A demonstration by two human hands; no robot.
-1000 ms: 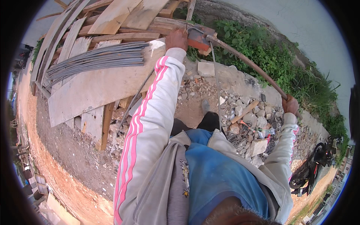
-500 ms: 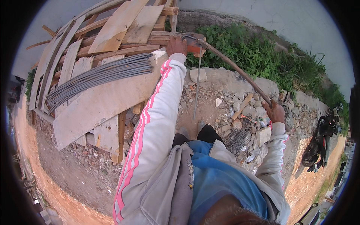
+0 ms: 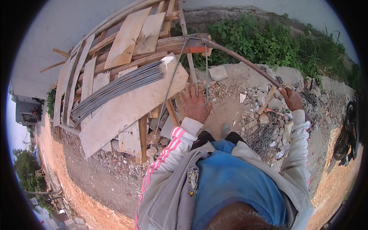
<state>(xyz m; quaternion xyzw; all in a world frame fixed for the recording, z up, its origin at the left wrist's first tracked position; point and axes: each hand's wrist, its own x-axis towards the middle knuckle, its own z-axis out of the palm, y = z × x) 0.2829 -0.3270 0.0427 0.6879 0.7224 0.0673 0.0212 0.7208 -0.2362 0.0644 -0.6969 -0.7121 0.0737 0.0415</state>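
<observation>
My right hand [image 3: 292, 99] is closed around the end of a long rusty metal bar [image 3: 245, 60], a bending lever by its look. Its far end meets an orange-marked wooden beam [image 3: 198, 49]. There a thin steel rod [image 3: 174, 74] is bent into a U shape, one leg slanting down to the left and the other hanging nearly straight down. My left hand [image 3: 194, 103] is open with fingers spread, palm down, between the two legs. Its thumb is close to the tip of the right leg; whether they touch I cannot tell.
A bundle of straight steel rods [image 3: 119, 86] lies on a plywood board [image 3: 126, 107] over a timber frame. Rubble [image 3: 274, 103], tangled wire [image 3: 263, 138] and an orange-handled hammer-like tool [image 3: 274, 111] are at right. Green plants [image 3: 260, 42] line the wall. A motorbike [image 3: 345, 134] stands far right.
My left hand has left the beam, drawn back toward me and spread open. The rod's left leg now shows, slanting down. The lever is still in my right hand. The view has shifted.
</observation>
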